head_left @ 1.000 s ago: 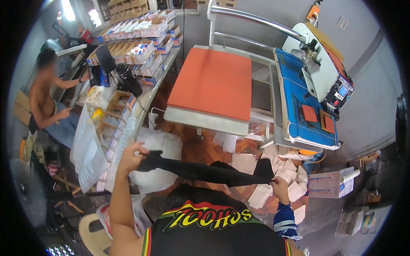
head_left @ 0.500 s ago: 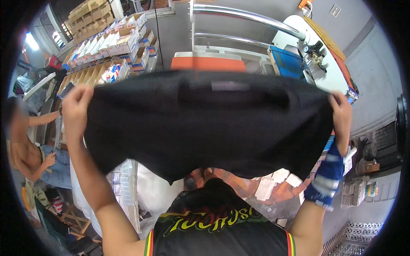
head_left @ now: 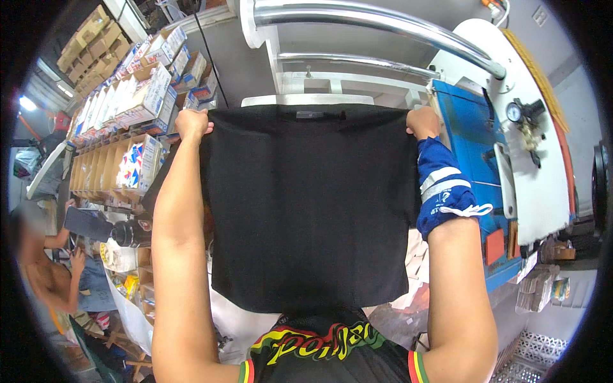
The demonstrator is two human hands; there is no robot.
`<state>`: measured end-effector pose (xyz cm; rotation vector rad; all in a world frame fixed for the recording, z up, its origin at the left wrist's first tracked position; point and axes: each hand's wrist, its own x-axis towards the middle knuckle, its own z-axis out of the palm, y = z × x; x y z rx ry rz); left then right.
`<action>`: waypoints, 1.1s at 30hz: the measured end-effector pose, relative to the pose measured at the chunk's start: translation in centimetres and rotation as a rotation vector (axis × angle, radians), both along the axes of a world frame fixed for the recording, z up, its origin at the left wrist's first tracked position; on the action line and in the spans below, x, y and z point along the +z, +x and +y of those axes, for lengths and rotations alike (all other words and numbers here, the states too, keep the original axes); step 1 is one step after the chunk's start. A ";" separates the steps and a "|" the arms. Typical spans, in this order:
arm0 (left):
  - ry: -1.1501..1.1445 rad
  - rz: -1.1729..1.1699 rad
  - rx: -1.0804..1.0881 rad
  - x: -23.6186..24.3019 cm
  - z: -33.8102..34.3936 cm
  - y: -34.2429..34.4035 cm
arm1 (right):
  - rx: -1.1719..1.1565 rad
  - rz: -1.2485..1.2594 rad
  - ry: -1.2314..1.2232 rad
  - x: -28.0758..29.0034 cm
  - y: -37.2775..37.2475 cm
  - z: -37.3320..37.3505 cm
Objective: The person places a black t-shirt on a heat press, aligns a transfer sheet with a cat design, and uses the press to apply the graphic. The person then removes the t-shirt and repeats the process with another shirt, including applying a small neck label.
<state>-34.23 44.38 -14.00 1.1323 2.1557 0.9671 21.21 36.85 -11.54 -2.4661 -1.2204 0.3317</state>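
Shelves with cardboard boxes [head_left: 137,96] at left. Grey wall behind chrome bar [head_left: 383,25]. Blue machine panel [head_left: 469,147] at right. Bright lamp [head_left: 27,103] far left. Metal grate floor [head_left: 543,357] lower right.

Left hand [head_left: 193,123] and right hand [head_left: 423,121] grip the top corners of a black T-shirt [head_left: 310,204], spread flat over a heat press [head_left: 485,127].

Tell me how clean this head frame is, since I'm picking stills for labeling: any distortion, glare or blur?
Head view: strong fisheye bending, the chrome bar curves and the corners are black. Glare streaks that bar; a bright lamp flares at left. The black garment shows little detail. Left hand and right hand look sharp.
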 end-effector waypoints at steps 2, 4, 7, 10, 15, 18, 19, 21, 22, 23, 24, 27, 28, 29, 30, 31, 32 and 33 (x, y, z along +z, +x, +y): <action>0.049 0.028 -0.009 -1.9 1.8 0.1 | -0.049 0.039 0.014 -2.2 0.2 1.9; 0.090 0.115 -0.003 -3.3 3.6 -0.1 | -0.064 0.061 -0.070 -3.5 0.8 4.1; 0.272 0.201 0.017 -4.6 5.9 0.1 | -0.154 -0.020 0.181 -4.7 0.7 6.8; 0.395 0.456 -0.105 -5.6 6.3 2.1 | -0.008 -0.010 0.300 -5.3 -1.4 7.5; 0.571 0.473 -0.686 -7.1 2.5 8.1 | 0.738 -0.191 0.249 -7.5 -9.1 3.9; 0.213 0.772 -0.864 -6.9 0.6 11.5 | 0.691 -0.283 0.090 -8.5 -12.2 2.8; 0.154 0.804 -0.811 -6.3 0.3 12.1 | 0.660 -0.301 0.067 -8.5 -12.7 2.7; 0.019 0.865 -0.741 -5.0 -0.8 12.9 | 0.610 -0.332 0.060 -8.0 -13.3 2.5; 0.005 0.815 -0.658 -4.4 -1.9 13.1 | 0.550 -0.350 0.041 -7.6 -13.7 1.8; 0.070 0.787 -0.742 -3.6 -3.6 13.0 | 0.595 -0.356 0.117 -7.2 -14.2 0.5; 0.113 0.743 -0.824 -3.2 -6.5 12.7 | 0.633 -0.366 0.158 -6.8 -14.9 -1.8; 0.108 0.698 -1.038 -3.1 -18.7 11.1 | 0.821 -0.259 0.112 -6.0 -17.1 -12.6; 0.138 0.674 -1.035 -3.1 -23.8 9.8 | 0.858 -0.239 0.095 -5.6 -17.6 -17.9; 0.185 0.684 -1.030 -3.3 -28.1 8.2 | 0.912 -0.235 0.129 -5.5 -18.0 -22.2; 0.081 0.688 -0.988 -3.7 -32.6 6.4 | 0.872 -0.191 0.036 -5.4 -17.8 -26.8; 0.054 0.750 -0.923 -4.2 -36.6 4.5 | 0.865 -0.196 0.054 -5.3 -17.0 -31.0; 0.022 0.504 -0.852 -4.9 -39.5 2.8 | 0.759 -0.184 -0.018 -5.5 -16.2 -34.3; 0.008 0.298 -0.767 -5.9 -41.9 1.4 | 0.662 -0.217 -0.025 -5.8 -15.3 -37.0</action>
